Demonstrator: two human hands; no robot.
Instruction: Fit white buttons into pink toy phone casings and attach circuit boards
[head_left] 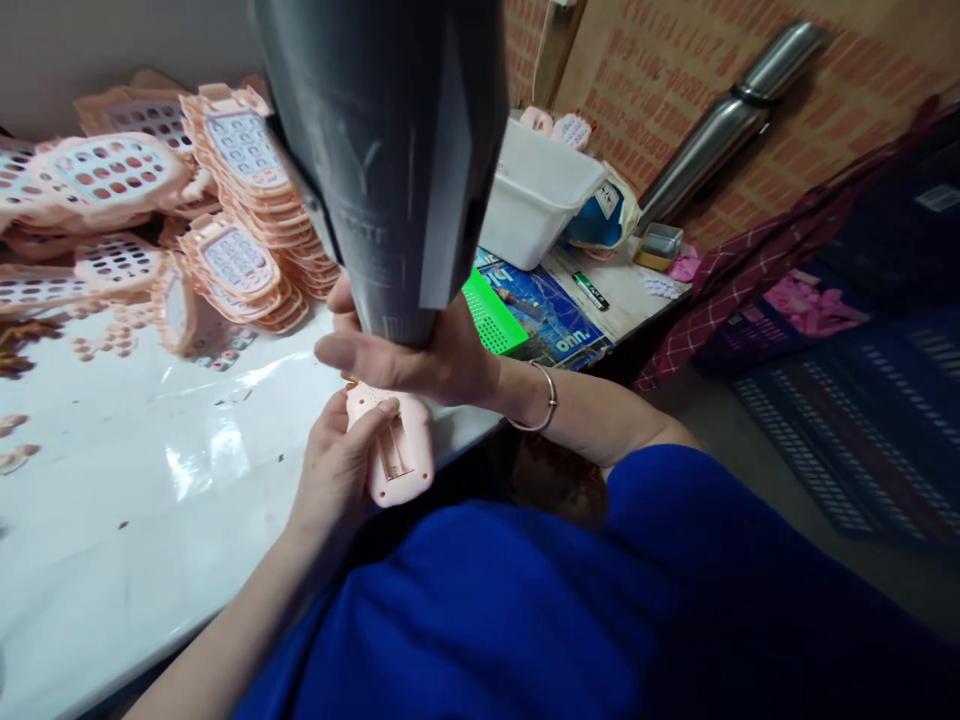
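Note:
My left hand (341, 450) grips a pale pink plastic casing (409, 470) at the table's front edge, thumb pressed on its back near an open rectangular recess. Small screw holes show at the casing's corners. Just above, my right hand (427, 355) is wrapped round the narrow lower end of a large dark grey tool (390, 150), which hangs down from the top of the view. The tool's tip is hidden behind my right hand, so I cannot tell whether it touches the casing.
Stacked pink casings (247, 200) and loose small parts lie on the white table (187, 560) at the left. Beyond my right hand are a green perforated tray (491, 315), a white bin (532, 190) and a steel flask (720, 135). Blue crates (847, 390) stand at the right.

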